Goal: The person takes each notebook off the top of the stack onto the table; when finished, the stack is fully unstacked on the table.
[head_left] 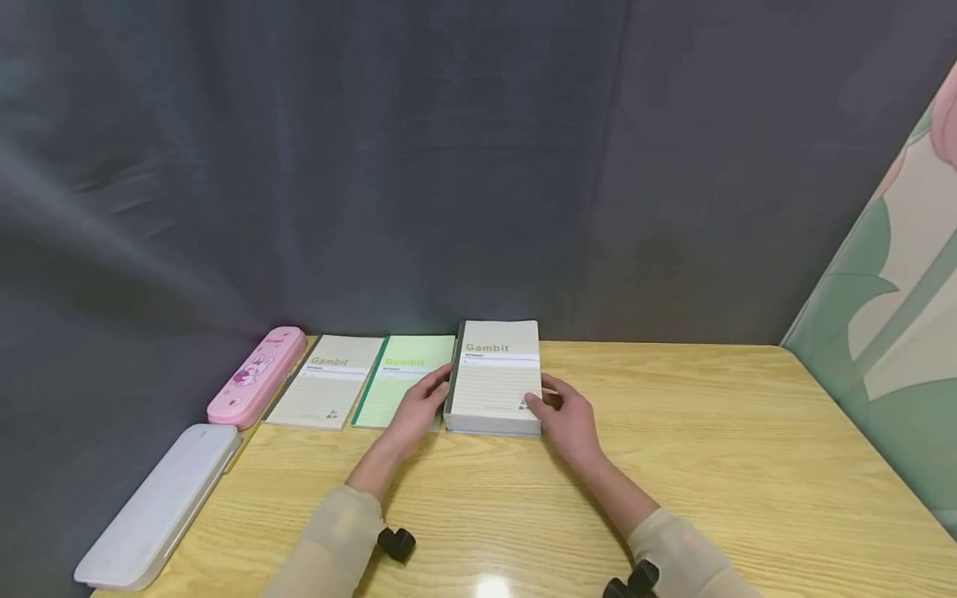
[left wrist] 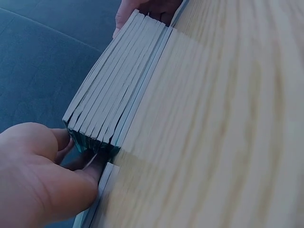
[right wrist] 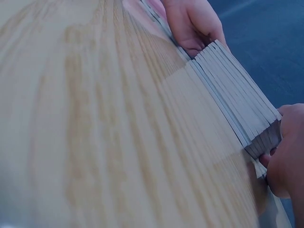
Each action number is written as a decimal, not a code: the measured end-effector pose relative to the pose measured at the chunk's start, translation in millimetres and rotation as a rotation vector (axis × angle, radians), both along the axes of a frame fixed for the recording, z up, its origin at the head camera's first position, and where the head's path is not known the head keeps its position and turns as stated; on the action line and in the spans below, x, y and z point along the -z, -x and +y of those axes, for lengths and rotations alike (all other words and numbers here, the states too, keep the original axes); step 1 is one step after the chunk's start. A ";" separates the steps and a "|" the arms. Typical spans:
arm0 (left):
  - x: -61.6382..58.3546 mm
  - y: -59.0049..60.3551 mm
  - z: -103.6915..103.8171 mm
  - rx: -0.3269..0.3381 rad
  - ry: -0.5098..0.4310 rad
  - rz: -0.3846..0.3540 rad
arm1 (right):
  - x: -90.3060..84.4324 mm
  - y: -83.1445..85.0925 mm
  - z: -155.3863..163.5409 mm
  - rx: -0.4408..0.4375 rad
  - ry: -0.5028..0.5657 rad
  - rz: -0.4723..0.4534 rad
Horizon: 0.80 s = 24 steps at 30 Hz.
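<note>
Notebook stack (head_left: pixel 495 384) | on the desk (head_left: pixel 688 440), between your left hand (head_left: pixel 414 409) and right hand (head_left: pixel 572 422) | both half-curled, gripping its sides | uneven squeezing could shear its layers; your left hand might drag the green notebook (head_left: pixel 399 378) beside it

In the head view, the small print on the notebook stack's (head_left: pixel 497 390) top cover is too fine to read, and the right hand (head_left: pixel 571 422) partly covers its corner mark. The left hand (head_left: pixel 413 413) hides part of the green notebook (head_left: pixel 396 386). Both sleeves (head_left: pixel 332 525) run off the bottom edge; the counter (head_left: pixel 718 440) is cut off at the right. Each wrist view crops its own hand at the side, with some fingers hidden behind the stack. A pink patch (right wrist: pixel 148 15) in the right wrist view is too blurred to identify.
</note>
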State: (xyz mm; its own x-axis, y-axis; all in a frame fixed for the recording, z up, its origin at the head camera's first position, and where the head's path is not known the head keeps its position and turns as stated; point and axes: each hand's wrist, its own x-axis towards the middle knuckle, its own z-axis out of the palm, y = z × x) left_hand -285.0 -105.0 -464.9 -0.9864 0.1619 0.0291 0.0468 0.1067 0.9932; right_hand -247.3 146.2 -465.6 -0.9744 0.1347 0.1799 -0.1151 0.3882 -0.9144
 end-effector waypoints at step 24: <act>3.7 -2.0 -3.9 0.088 0.041 0.012 | 5.5 -1.4 25.8 -0.175 0.413 -0.099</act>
